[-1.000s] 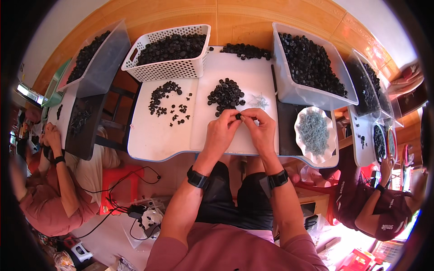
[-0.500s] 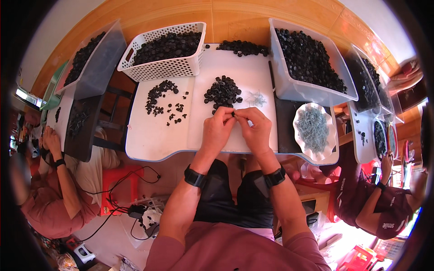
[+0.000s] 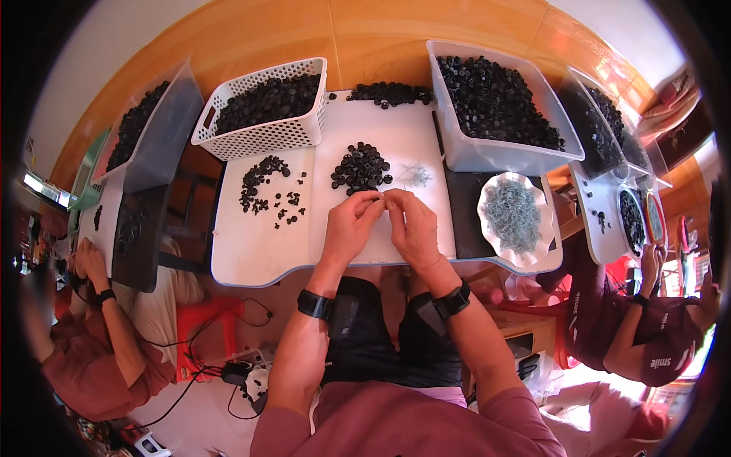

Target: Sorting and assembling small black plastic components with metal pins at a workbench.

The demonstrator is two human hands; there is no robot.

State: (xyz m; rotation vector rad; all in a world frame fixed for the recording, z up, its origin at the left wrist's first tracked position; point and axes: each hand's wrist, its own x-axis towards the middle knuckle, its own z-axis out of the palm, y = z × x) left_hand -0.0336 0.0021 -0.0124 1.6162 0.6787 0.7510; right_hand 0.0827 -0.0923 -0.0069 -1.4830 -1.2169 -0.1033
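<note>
My left hand (image 3: 351,225) and my right hand (image 3: 412,226) meet at their fingertips over the white tabletop (image 3: 266,247), both closed in a pinch. Whatever lies between the fingers is too small and covered to make out. Just beyond them is a heap of small round black plastic caps (image 3: 361,167). A few thin, pale pins (image 3: 415,175) are scattered right of that heap. Farther left spreads a looser group of black caps (image 3: 255,183), with small separate black pieces (image 3: 289,207) beside it.
A white perforated basket (image 3: 282,133) and a clear bin (image 3: 510,156), both full of black parts, stand at the back. Between them lies a row of caps (image 3: 390,93). A wavy-rimmed white bowl (image 3: 485,221) holds thin pins. Other people work at left (image 3: 114,335) and right (image 3: 617,327).
Earlier a small black part showed between my fingertips; now it is not visible there. My hands stay together, and the whole view has shifted slightly.
</note>
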